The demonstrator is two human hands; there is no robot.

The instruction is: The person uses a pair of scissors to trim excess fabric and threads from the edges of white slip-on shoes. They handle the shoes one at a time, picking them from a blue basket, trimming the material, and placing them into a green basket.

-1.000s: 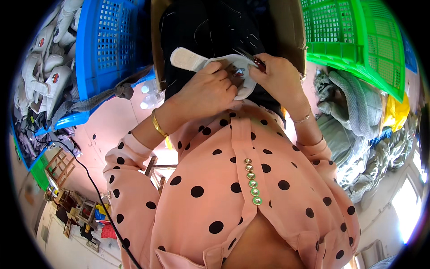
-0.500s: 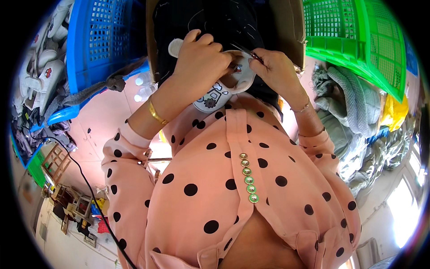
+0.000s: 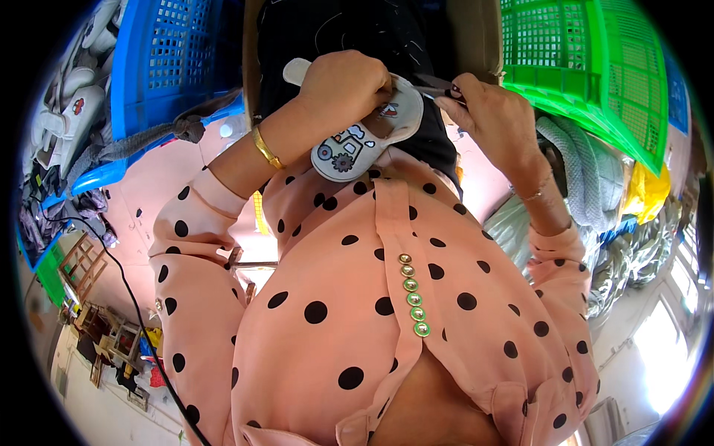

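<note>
A pale grey fabric shoe upper (image 3: 407, 111) with a printed vehicle on its toe rests over my lap, its strap end jutting out at the left. My left hand (image 3: 346, 83) is closed on the upper from above, the fingertips curled inside and partly hidden. In my right hand (image 3: 497, 123), held just right of the upper, is a pair of small scissors (image 3: 433, 91). Their blades point left to the upper's edge; whether they touch it I cannot make out. Dark trousers (image 3: 335, 30) lie beneath the work.
A blue plastic crate (image 3: 130, 89) stands at the left, beside a pile of grey shoe uppers (image 3: 83, 111). To the right is a green crate (image 3: 554, 82), with grey fabric (image 3: 587, 171) and a yellow bag (image 3: 645, 195) below it. A black cable (image 3: 130, 275) runs down the left side.
My right hand has drawn away to the right with the scissors. My left hand has turned over a little, and more of the vehicle print on the upper now shows.
</note>
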